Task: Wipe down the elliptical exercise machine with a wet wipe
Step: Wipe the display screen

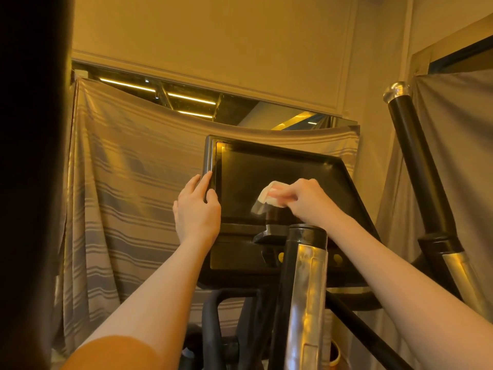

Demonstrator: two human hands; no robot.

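Observation:
The elliptical's black console screen (280,166) faces me at the centre of the head view. My left hand (196,212) grips the screen's left edge, thumb on the front and fingers around the frame. My right hand (306,200) presses a crumpled white wet wipe (268,196) against the lower middle of the dark glass, which mirrors the wipe faintly. A black and chrome handlebar (306,276) rises in front of the console's lower part and hides some of it.
A second black handlebar (416,161) with a chrome cap stands at the right. Striped grey cloth (120,196) hangs over a mirror behind the machine. A dark upright shape (29,182) fills the left edge. The black machine frame (229,329) lies below.

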